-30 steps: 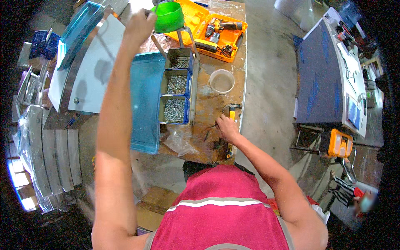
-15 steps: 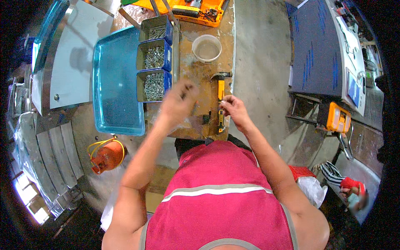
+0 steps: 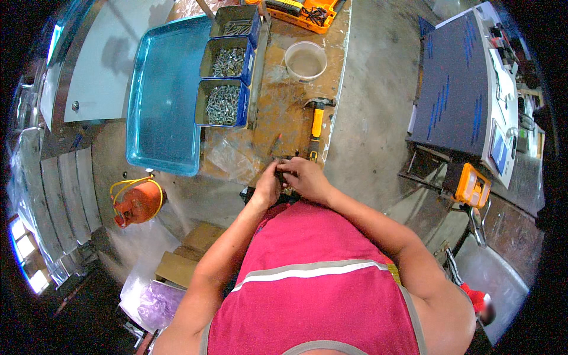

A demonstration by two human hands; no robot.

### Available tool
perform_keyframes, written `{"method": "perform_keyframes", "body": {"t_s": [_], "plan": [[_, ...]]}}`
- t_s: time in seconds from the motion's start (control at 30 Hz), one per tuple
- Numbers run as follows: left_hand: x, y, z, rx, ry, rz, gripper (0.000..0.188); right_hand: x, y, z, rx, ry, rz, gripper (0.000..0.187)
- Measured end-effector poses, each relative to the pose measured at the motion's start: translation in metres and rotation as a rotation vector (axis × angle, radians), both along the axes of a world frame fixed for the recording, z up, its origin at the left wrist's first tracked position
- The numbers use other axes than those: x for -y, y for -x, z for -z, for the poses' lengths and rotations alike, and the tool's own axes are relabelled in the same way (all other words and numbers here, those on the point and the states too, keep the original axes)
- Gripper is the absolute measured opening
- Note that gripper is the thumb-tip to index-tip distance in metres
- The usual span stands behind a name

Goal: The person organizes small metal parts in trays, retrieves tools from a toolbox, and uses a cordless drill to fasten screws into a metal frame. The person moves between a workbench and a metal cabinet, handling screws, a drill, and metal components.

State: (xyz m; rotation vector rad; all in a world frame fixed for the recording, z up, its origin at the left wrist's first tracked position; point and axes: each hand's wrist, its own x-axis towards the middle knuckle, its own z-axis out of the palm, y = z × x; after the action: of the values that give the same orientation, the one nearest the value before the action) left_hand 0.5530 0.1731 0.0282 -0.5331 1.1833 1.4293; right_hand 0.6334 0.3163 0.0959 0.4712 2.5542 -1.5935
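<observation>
L hand (image 3: 269,186) & R hand (image 3: 304,179) are together at the near edge of the bench (image 3: 278,100), fingertips bent in & meeting, w/ something small & dark b/w them; can't tell what it is or if either grip is clamped on it, fingers hide most. Hammer (image 3: 318,123), yellow & blk handle, lies on bench just beyond R hand, head pointing away from the person. Clear plastic bag (image 3: 228,158) lies up & L of the hands. Past it, 3 blue bins (image 3: 243,112) stand in a row, the near 2 w/ small metal fasteners (image 3: 223,104), the far one w/ longer pcs. Blue tray (image 3: 165,89) is just L of bins; round tub (image 3: 306,61) to their R. Orange case (image 3: 320,26) at far end, partly cut off. Red-orange gas cylinder (image 3: 142,202) w/ yellow hose on floor, L.
</observation>
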Motion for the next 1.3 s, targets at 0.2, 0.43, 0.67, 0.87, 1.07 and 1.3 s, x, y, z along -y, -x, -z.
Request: {"method": "perform_keyframes", "body": {"t_s": [0.2, 0.43, 0.67, 0.87, 1.07, 1.3], "plan": [[0.024, 0.023, -0.002, -0.023, -0.080, -0.001, 0.024, -0.020, -0.001, 0.005, 0.008, -0.055, 0.300, 0.028], [0.053, 0.062, -0.018, -0.207, 0.002, 0.080, 0.027, -0.011, 0.000, 0.065, -0.031, -0.718, -0.263, 0.041], [0.027, 0.079, -0.001, -1.211, 0.497, 0.806, 0.031, -0.030, 0.006, 0.051, 0.055, -0.176, 0.234, 0.041], [-0.022, 0.049, 0.011, -1.437, 0.586, 1.265, 0.037, -0.119, 0.062, -0.008, -0.150, -0.130, 0.661, 0.046], [-0.033, 0.064, 0.042, -1.551, 0.568, 1.297, 0.031, -0.184, 0.130, 0.001, -0.251, -0.386, 0.616, 0.049], [-0.035, 0.074, 0.037, -1.532, 0.483, 1.520, 0.029, -0.212, 0.140, 0.061, 0.134, -0.280, 0.566, 0.051]]}}
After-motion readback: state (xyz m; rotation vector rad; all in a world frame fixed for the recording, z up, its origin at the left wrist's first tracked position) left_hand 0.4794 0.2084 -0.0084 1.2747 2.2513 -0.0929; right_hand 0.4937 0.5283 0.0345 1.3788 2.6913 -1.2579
